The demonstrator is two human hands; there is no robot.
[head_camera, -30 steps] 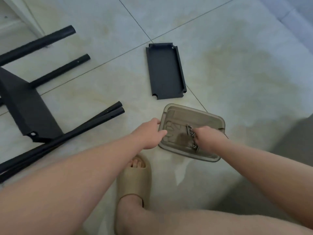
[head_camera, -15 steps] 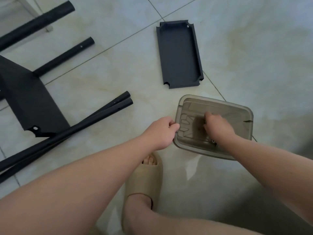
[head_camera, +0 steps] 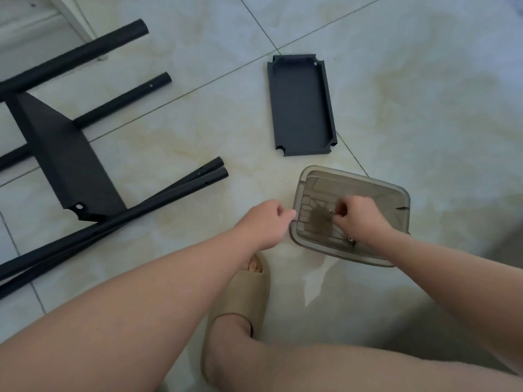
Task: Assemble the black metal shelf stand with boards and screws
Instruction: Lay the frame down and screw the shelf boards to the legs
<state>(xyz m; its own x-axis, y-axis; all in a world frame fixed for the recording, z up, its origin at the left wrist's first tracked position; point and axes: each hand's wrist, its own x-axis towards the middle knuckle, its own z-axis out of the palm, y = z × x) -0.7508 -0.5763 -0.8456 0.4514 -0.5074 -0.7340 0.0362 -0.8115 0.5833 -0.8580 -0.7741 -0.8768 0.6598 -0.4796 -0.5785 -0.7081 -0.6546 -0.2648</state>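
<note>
A smoky translucent plastic container (head_camera: 368,179) lies on the tiled floor. My right hand (head_camera: 358,219) is inside it with curled fingers, pinching a small screw (head_camera: 331,210). Another screw (head_camera: 351,239) lies by my right wrist. My left hand (head_camera: 266,222), fingers curled, holds the container's left rim. A loose black shelf board (head_camera: 301,106) lies just beyond the container. At the left, a second black board (head_camera: 65,154) sits among black metal tubes (head_camera: 169,193).
Two more black tubes (head_camera: 121,97) (head_camera: 85,52) lie at the upper left, near a white furniture leg (head_camera: 82,21). My foot in a beige slipper (head_camera: 243,295) is planted just below the hands, and my bare knee fills the bottom edge.
My right hand has shifted from the container's near edge toward its middle and closed on a screw. The view has swung slightly; my left hand stays at the rim.
</note>
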